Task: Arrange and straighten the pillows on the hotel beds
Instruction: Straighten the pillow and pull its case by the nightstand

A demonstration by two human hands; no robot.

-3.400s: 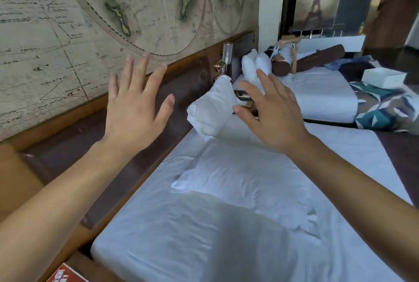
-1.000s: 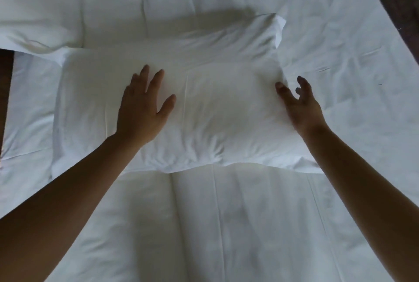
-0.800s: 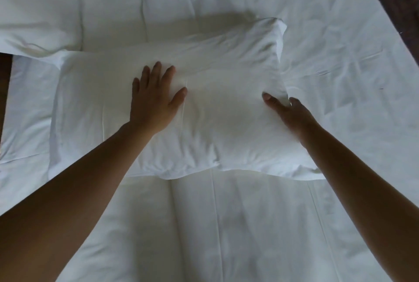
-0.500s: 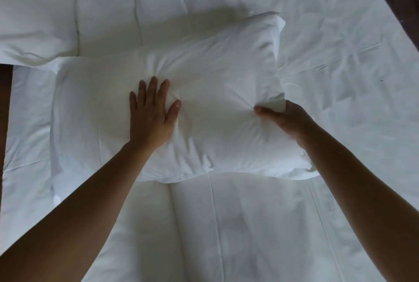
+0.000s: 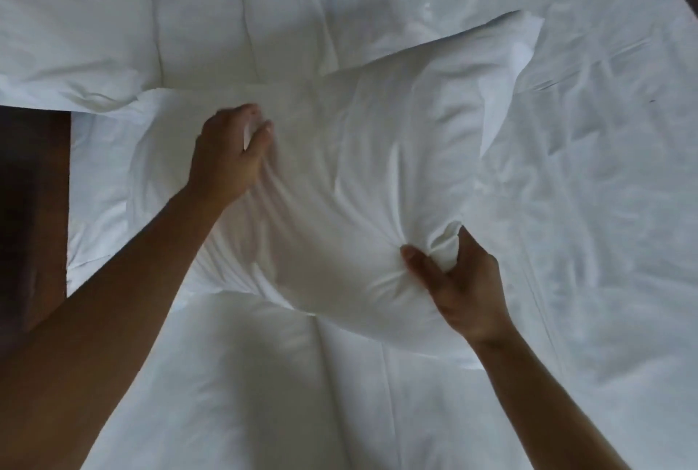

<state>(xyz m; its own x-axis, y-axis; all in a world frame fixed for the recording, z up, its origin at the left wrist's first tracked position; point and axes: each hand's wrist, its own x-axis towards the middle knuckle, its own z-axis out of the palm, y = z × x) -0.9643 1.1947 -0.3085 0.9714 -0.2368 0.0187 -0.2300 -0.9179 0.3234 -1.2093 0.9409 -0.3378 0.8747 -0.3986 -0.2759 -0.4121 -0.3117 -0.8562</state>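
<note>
Half a second ago the left hand [image 5: 230,156] lay flat; now both it and the right hand [image 5: 459,280] clutch bunched fabric of the plump white rectangular pillow [image 5: 340,186], on the white bedsheet [image 5: 585,205]. Two pillows: a second white pillow [image 5: 68,24] lies up-left of it.

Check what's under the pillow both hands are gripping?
The pillow lies on the white bed sheet, gripped by left hand and right hand. Anything directly beneath it is covered.
</note>
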